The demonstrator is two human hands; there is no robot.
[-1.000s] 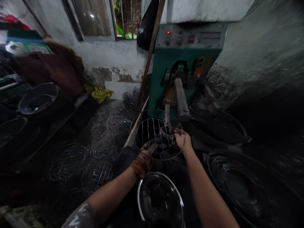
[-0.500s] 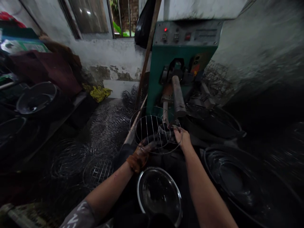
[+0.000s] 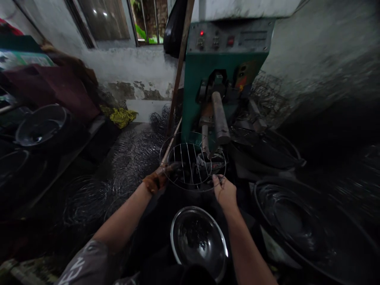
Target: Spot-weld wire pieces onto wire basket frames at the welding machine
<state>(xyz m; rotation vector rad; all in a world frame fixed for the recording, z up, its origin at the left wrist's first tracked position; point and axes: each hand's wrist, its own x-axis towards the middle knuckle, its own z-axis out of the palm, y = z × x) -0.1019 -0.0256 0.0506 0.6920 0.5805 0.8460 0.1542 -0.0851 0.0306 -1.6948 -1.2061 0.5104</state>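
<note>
Between my hands I hold a round wire rack (image 3: 190, 163), two rings joined by several parallel bars, in front of and just below the machine's lower electrode arm (image 3: 205, 140). My left hand (image 3: 158, 178), in a dirty brown glove, is closed at its left rim; the dark fingertips are blurred. The bare right hand (image 3: 225, 189) pinches its lower right edge between thumb and fingers. Above the rack juts the thick upper electrode arm (image 3: 220, 118) of a green spot welder (image 3: 192, 83). Near my lap sits a shiny round metal bowl (image 3: 198, 241).
Piles of wire pieces (image 3: 132, 154) cover the floor at left. A large dark basin (image 3: 297, 221) stands at right, with wire rings inside. At far left is a metal pot (image 3: 41, 126); a yellow cloth (image 3: 123, 117) lies by the wall.
My left hand has shifted left to the rack's left rim. The right hand has come down and toward me along the right edge. The rack now lies flat, slightly farther left.
</note>
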